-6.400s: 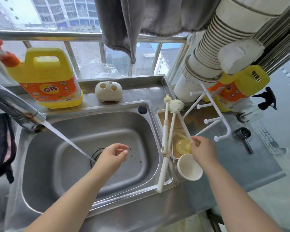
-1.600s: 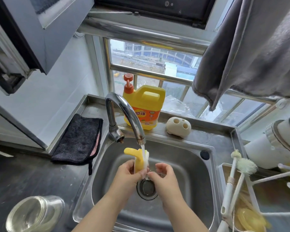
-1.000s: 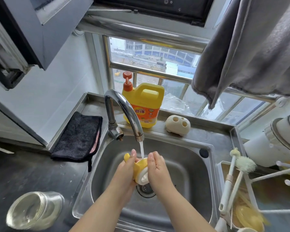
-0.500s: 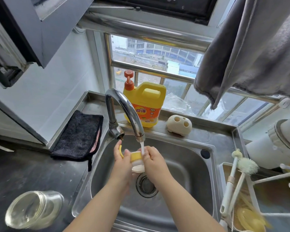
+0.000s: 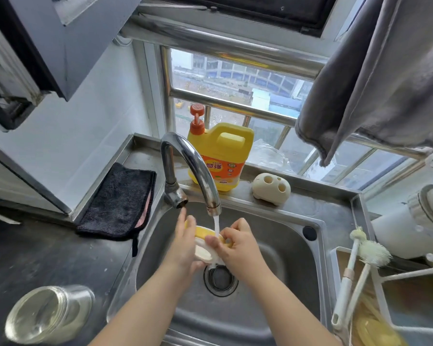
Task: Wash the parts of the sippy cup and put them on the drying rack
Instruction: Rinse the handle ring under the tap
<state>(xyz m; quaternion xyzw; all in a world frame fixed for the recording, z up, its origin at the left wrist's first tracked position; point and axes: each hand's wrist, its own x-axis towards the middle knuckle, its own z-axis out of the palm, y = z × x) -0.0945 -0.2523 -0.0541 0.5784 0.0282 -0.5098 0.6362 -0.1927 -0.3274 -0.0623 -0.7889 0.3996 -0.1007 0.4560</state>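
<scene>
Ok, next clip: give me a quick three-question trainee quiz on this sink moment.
1. True or false: water is running from the faucet onto the yellow cup part.
2. Which hands hold that part? A) left only B) right only C) both
3. Fill in: the black cloth lies to the ___ of the sink.

Key: 1 true. 2 C: the left hand and the right hand both grip it. 3 left.

Yellow detergent jug [image 5: 223, 156] with orange pump behind faucet [image 5: 193, 168]; cream two-hole holder [image 5: 271, 189] on ledge to its right; black cloth [image 5: 120, 201] left of sink; glass jar [image 5: 48, 314] lying on counter; grey towel [image 5: 385, 78] hanging upper right.
</scene>
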